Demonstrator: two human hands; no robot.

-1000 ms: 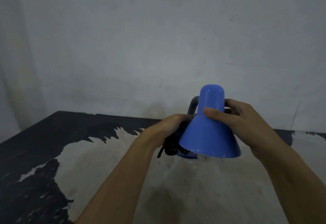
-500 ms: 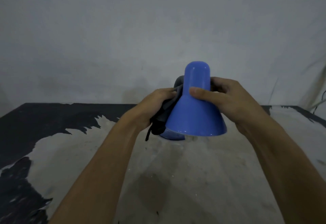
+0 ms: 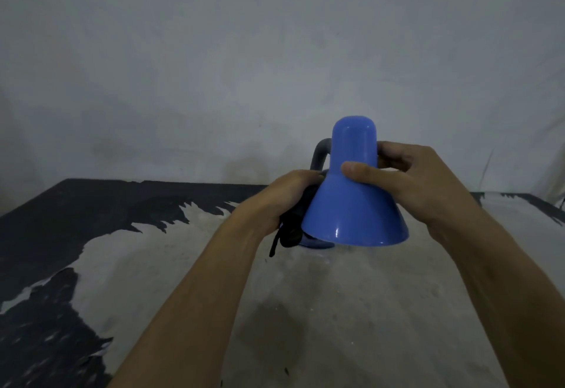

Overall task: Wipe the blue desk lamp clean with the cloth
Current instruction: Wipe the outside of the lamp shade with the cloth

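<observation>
head view. right hand (image 3: 409,179) grips the narrow neck of the glossy blue cone-shaped desk lamp shade (image 3: 351,204) — thumb laid across the front, fingers curled round the back. left hand (image 3: 284,201) is closed on a bunched dark cloth (image 3: 290,228), pressed against the left side of the shade; a loose strand of the cloth hangs below the fist. shade is held above the table, open mouth tilted down toward the camera. grey curved lamp arm (image 3: 321,152) rises behind the shade on the left; part of the blue lamp base (image 3: 315,244) shows under the rim. worn tabletop, black paint peeled to pale patches (image 3: 183,265) — plain grey wall (image 3: 214,66) behind.
</observation>
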